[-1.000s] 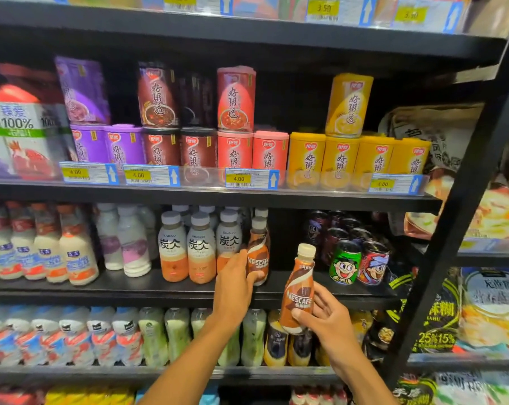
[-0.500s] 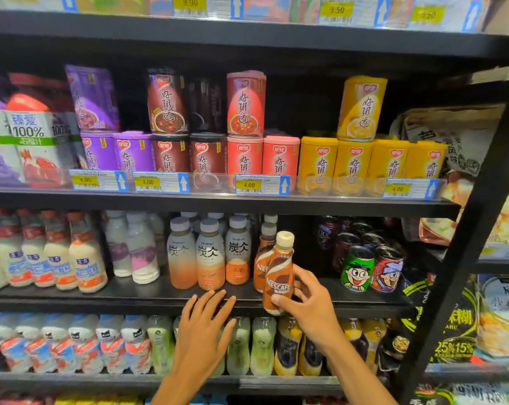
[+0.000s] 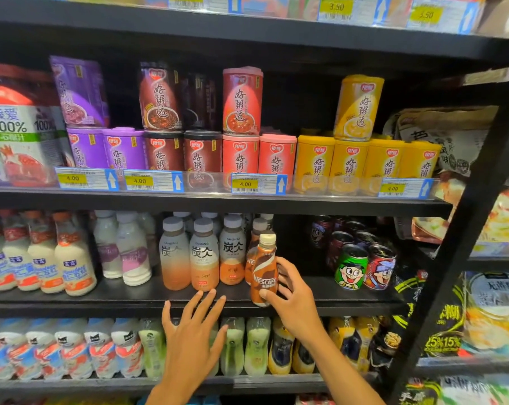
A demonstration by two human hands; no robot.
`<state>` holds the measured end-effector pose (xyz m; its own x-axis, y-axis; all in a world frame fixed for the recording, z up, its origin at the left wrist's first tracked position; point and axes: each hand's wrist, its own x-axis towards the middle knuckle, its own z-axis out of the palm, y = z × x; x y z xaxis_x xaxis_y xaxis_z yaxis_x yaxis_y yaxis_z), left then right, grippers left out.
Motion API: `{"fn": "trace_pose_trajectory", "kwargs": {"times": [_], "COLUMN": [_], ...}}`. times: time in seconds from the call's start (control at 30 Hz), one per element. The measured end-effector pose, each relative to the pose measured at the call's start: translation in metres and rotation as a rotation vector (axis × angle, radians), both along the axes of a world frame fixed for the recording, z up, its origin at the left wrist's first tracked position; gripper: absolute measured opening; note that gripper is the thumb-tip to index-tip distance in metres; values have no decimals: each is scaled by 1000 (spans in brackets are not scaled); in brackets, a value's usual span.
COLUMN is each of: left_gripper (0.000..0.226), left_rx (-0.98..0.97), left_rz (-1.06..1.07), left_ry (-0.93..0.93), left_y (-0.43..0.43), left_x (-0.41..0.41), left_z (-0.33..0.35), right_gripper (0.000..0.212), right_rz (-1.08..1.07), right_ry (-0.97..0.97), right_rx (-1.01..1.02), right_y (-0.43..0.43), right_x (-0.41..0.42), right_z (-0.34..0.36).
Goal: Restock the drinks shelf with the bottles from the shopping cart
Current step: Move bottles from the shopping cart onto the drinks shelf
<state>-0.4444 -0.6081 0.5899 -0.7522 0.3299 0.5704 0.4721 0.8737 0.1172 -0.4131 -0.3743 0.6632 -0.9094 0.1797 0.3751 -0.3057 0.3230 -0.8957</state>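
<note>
— In the head view, where was the Nescafé bottle (image 3: 265,273) seen?

— It was seen upright at the front edge of the middle shelf (image 3: 320,299), just in front of a second brown bottle (image 3: 251,258) and just right of three Tanbing bottles (image 3: 203,255). Whether its base was fully set down could not be told.

— How was the right grip (image 3: 291,293) found?

— It was found closed around the Nescafé bottle from the right, the thumb pressed on the lower label and the fingers wrapped behind the body.

— And the left grip (image 3: 194,331)?

— It was found wide, the fingers straight and spread, with nothing held. The fingertips were placed at the shelf's front lip, below the Tanbing bottles; contact could not be judged.

— What else was noted?

— A green can (image 3: 351,267) and a red can (image 3: 380,267) were noted further right on the same shelf, well apart from the held bottle. Orange-capped white bottles (image 3: 72,264) were lined up at the left. Porridge cups (image 3: 314,165) were stacked on the shelf above, behind yellow price tags (image 3: 245,184).
</note>
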Motion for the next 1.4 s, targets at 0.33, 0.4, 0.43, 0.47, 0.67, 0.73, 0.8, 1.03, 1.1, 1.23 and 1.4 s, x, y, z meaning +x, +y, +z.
{"fn": "trace_pose_trajectory", "kwargs": {"times": [0.33, 0.4, 0.43, 0.47, 0.67, 0.73, 0.8, 1.03, 1.1, 1.23, 1.4], "left_gripper": [57, 57, 57, 56, 63, 60, 59, 56, 56, 58, 57], "left_rx": [-18, -21, -21, -19, -15, -18, -20, -22, -23, -27, -26], "left_rz": [-13, -11, -10, -9, -6, 1, 2, -7, -12, -11, -11], "left_ry": [-17, -25, -28, -32, -56, -54, -46, -18, -15, -24, -37], "left_y": [-3, -2, -2, -2, -3, -3, -2, -2, -2, -2, -1], "left_x": [1, 1, 1, 1, 1, 2, 2, 4, 4, 4, 5], "left_z": [2, 3, 4, 3, 1, 2, 2, 5, 5, 6, 8], "right_gripper": [104, 102, 99, 96, 90, 88, 87, 82, 79, 75, 71], "right_rz": [-302, -303, -302, -304, -276, -279, -278, -284, -286, -274, -262], "right_ry": [308, 327, 327, 329, 298, 294, 281, 227, 211, 166, 121], "right_rx": [889, 961, 967, 967, 928, 911, 901, 880, 879, 888, 890], "right_y": [7, 8, 8, 7, 6, 5, 4, 0, -1, -1, -4], "right_x": [0, 0, -1, -2, -10, -14, -17, -29, -32, -38, -43], "right_z": [-13, -13, -14, -14, -13, -13, -13, -8, -8, -6, -3]}}
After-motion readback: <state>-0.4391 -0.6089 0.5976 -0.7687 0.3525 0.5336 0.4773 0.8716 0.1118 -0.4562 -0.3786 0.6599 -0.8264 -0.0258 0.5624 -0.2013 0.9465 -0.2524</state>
